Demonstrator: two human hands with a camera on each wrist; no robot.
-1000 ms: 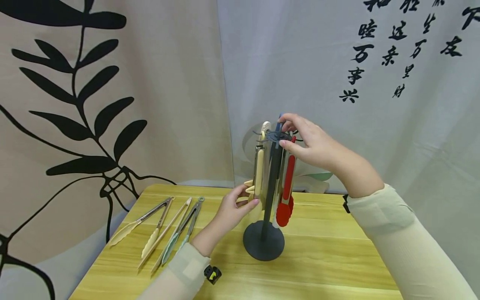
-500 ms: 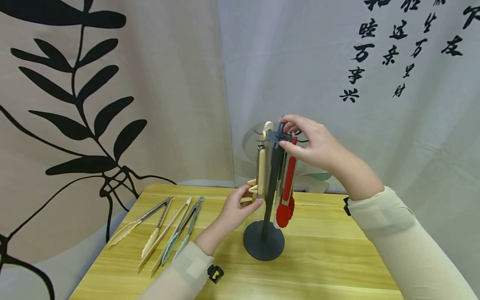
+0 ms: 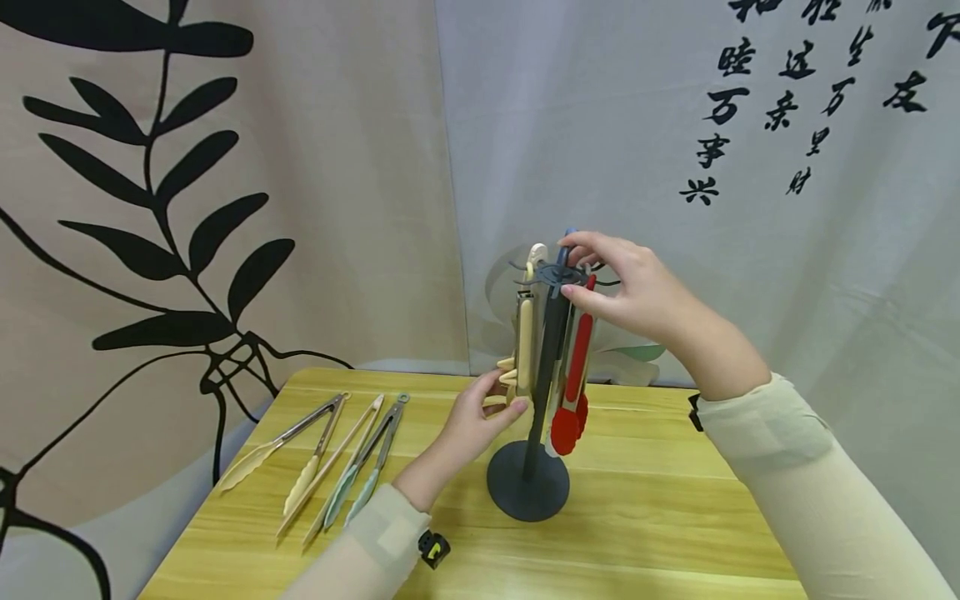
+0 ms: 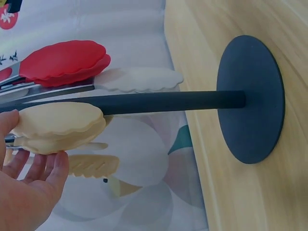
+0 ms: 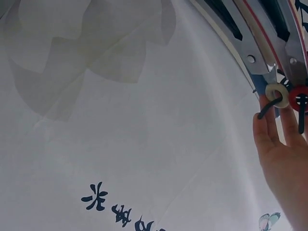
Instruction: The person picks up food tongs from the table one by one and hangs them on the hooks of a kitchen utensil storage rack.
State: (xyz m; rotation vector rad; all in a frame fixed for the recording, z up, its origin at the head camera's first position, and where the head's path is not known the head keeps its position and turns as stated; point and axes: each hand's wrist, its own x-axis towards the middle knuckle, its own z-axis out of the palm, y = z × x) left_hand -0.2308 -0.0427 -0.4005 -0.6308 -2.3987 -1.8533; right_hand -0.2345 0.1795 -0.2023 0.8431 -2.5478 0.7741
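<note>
A dark rotary-style stand (image 3: 543,392) with a round base holds several tongs on hooks near its top. Cream tongs (image 3: 527,342) hang on its left side. My left hand (image 3: 471,421) grips their scalloped tips (image 4: 60,118), thumb on one side and fingers underneath. At the top of the post, my right hand (image 3: 630,283) pinches the stand between thumb and fingers. Red tongs (image 3: 566,425) hang just below that hand, with white-tipped tongs (image 4: 139,79) behind them. In the right wrist view, hanging rings on hooks, one a cream ring (image 5: 272,89), partly overlap the right hand's fingers.
At the left of the wooden table (image 3: 660,500) lie spread cream-tipped tongs (image 3: 247,467), long plain tongs (image 3: 330,471) and green-tipped tongs (image 3: 345,492). A printed curtain (image 3: 360,208) hangs behind the table's back edge.
My left hand and the cream tongs have shifted slightly right, closer to the post. My right hand has moved a touch right and down, staying at the stand's top.
</note>
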